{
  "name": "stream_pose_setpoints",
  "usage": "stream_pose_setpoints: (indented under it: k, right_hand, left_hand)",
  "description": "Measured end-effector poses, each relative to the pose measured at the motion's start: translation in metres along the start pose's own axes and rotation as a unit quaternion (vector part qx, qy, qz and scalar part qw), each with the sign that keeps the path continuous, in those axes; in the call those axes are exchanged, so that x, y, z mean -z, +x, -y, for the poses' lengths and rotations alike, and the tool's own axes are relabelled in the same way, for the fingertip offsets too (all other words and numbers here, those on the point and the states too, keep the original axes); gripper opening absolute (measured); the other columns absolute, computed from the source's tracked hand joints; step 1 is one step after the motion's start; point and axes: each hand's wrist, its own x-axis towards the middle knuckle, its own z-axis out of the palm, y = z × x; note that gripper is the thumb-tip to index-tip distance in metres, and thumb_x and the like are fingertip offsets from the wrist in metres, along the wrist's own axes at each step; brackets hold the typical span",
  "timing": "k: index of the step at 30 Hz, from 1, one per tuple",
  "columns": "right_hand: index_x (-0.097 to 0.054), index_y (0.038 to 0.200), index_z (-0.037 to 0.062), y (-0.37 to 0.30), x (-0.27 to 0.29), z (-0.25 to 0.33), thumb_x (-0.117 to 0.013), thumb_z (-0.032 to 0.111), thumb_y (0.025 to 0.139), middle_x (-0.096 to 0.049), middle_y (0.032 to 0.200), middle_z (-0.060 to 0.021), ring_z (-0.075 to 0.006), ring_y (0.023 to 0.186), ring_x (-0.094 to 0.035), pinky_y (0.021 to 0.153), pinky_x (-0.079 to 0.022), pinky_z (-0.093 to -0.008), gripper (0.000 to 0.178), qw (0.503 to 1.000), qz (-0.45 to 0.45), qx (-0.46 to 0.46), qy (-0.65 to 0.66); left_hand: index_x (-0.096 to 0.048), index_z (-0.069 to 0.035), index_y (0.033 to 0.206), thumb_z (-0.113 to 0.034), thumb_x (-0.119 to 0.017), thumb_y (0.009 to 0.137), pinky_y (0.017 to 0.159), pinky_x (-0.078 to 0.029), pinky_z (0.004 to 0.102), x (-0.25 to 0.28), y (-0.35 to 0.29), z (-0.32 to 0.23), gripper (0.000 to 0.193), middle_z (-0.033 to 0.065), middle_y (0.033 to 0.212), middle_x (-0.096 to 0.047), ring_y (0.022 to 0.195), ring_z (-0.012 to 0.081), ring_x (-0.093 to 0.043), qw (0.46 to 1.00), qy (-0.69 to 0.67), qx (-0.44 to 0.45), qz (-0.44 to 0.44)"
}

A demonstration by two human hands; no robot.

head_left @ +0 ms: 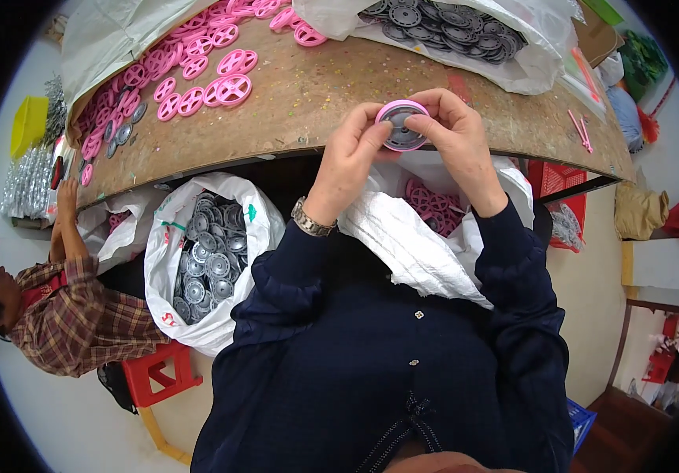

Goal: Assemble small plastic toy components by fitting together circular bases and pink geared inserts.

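Observation:
Between my two hands, just over the table's front edge, is a toy wheel [404, 139] with a pink rim and a grey disc set inside it. My left hand [347, 158] grips its left side, the thumb pressing on the grey disc. On the other side my right hand [461, 146] holds the rim, its thumb also on the disc. Fingers behind the wheel are partly hidden. Below my hands, an open white sack [402, 236] holds pink wheel parts [436, 206]. Loose pink wheels [233, 89] lie on the table [308, 102] to the left.
Grey discs [466, 33] fill a white bag at the far right of the table. Another white sack [162, 260] of grey discs [217, 266] stands at my left. A co-worker [79, 315] sits farther left, by a red stool [162, 377]. Pink sticks [581, 132] lie at the table's right.

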Motion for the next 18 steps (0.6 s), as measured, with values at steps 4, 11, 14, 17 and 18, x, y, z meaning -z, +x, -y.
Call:
stream_pose_setpoints:
  k: [4, 11, 14, 17, 18]
  right_hand:
    - [-0.062, 0.113, -0.002, -0.009, 0.003, 0.01, -0.065, 0.005, 0.093, -0.068, 0.099, -0.0027, -0.007, 0.088, -0.062, 0.079, -0.05, -0.0219, 0.022, 0.998, 0.035, 0.005, -0.053]
    - [-0.065, 0.105, -0.0029, -0.015, 0.008, 0.016, -0.066, 0.005, 0.091, -0.065, 0.09, 0.0004, -0.0055, 0.081, -0.057, 0.071, -0.046, -0.0212, 0.016, 0.986, 0.088, 0.008, -0.14]
    - [-0.066, 0.1, -0.0026, -0.021, 0.0, 0.014, -0.066, 0.006, 0.09, -0.063, 0.085, 0.0018, -0.0048, 0.077, -0.054, 0.067, -0.043, -0.0211, 0.013, 0.981, 0.04, 0.03, -0.19]
    - [-0.066, 0.097, -0.0024, -0.021, -0.002, 0.008, -0.065, 0.007, 0.091, -0.062, 0.082, 0.0028, -0.0044, 0.076, -0.053, 0.066, -0.042, -0.0211, 0.011, 0.976, 0.014, 0.066, -0.207]
    - [-0.066, 0.098, -0.0025, -0.02, -0.001, 0.005, -0.065, 0.007, 0.091, -0.063, 0.083, 0.0026, -0.0045, 0.077, -0.054, 0.067, -0.043, -0.021, 0.012, 0.98, 0.012, 0.04, -0.195]
  left_hand:
    - [-0.057, 0.002, 0.119, -0.014, -0.057, 0.101, 0.075, -0.058, 0.0269, -0.006, -0.005, -0.003, 0.025, 0.006, 0.102, -0.065, 0.091, 0.011, -0.065, 0.999, 0.04, -0.013, 0.021]
    - [-0.064, 0.001, 0.107, -0.01, -0.061, 0.097, 0.068, -0.054, 0.0265, -0.003, -0.007, 0.003, 0.015, 0.0072, 0.089, -0.067, 0.077, 0.0123, -0.066, 0.985, 0.147, -0.095, 0.001]
    - [-0.065, 0.0, 0.104, -0.009, -0.061, 0.096, 0.064, -0.052, 0.0276, -0.003, -0.007, 0.01, 0.013, 0.0096, 0.087, -0.066, 0.074, 0.0147, -0.066, 0.959, 0.228, -0.165, -0.025]
    - [-0.064, -0.001, 0.106, -0.009, -0.061, 0.095, 0.062, -0.051, 0.0287, -0.007, -0.007, 0.011, 0.014, 0.0105, 0.085, -0.065, 0.072, 0.0162, -0.066, 0.956, 0.232, -0.176, -0.043]
    - [-0.063, -0.001, 0.108, -0.009, -0.062, 0.095, 0.062, -0.051, 0.0291, -0.007, -0.007, 0.01, 0.015, 0.0105, 0.084, -0.065, 0.07, 0.0166, -0.065, 0.965, 0.211, -0.153, -0.039]
